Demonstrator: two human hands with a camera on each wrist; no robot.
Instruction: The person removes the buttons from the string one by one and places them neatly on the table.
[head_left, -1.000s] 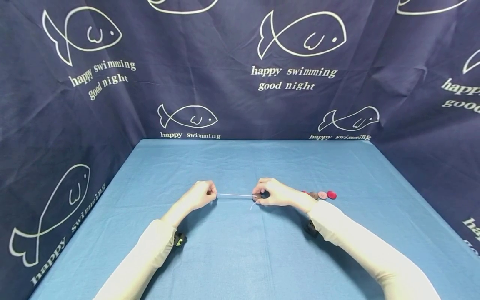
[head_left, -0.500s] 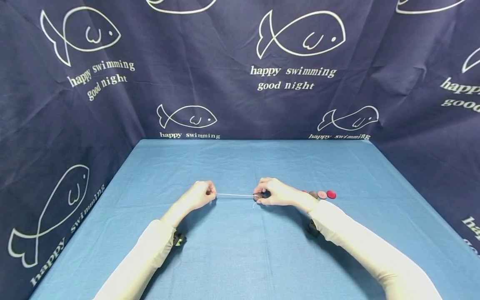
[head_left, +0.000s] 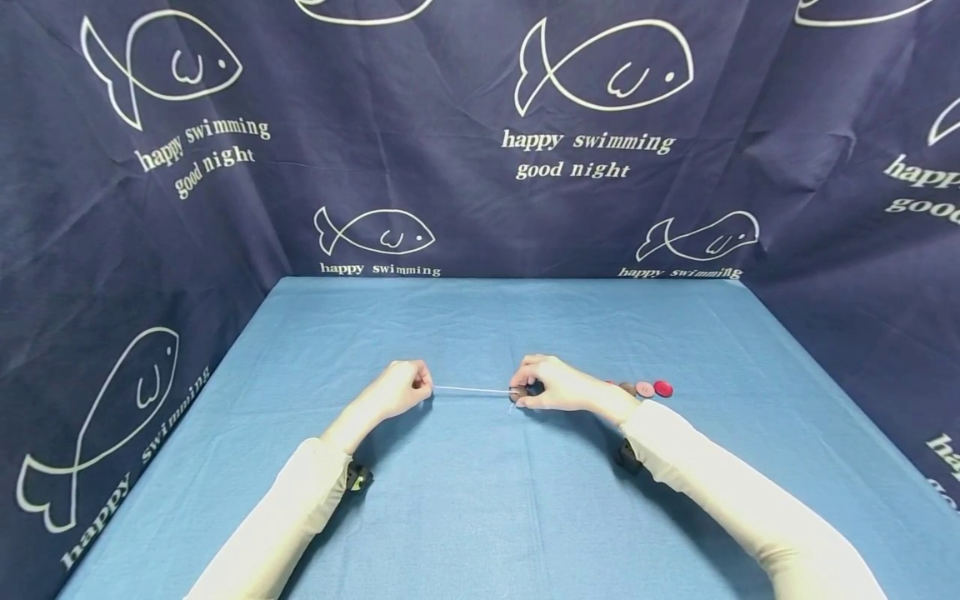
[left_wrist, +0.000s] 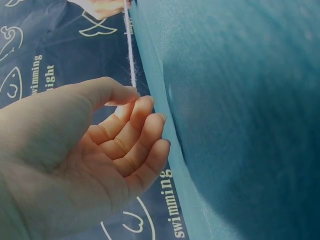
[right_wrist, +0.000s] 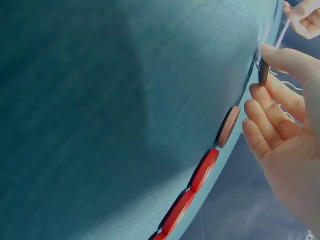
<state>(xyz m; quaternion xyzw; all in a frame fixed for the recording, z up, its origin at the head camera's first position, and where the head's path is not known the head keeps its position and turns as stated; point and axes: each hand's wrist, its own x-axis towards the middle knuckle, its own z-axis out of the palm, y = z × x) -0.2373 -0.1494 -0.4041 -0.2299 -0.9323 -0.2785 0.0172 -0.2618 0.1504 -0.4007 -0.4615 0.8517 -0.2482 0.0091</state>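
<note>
Between thumb and fingers, my left hand (head_left: 403, 390) pinches one end of a white thread (head_left: 474, 389). The thread runs taut to the right and meets a brown button (head_left: 517, 395), which my right hand (head_left: 553, 385) pinches by its edge. A short loose tail hangs from the button on the near side. Seen from the right wrist, the button (right_wrist: 263, 73) stands on edge between thumb and index finger, close over the cloth. In the left wrist view the thread (left_wrist: 131, 55) leads up from the thumb tip, and the other fingers curl loosely.
Right of the right wrist lie several loose buttons, among them a red button (head_left: 663, 388), a pink button (head_left: 645, 389) and a brown one partly behind the forearm. A blue cloth (head_left: 480, 500) covers the table. Dark fish-printed curtains (head_left: 480, 167) stand behind and at both sides.
My right hand and the button have shifted slightly right, and the stretch of thread between the hands is a little longer. The loose tail below the button has shortened. My left hand stays put.
</note>
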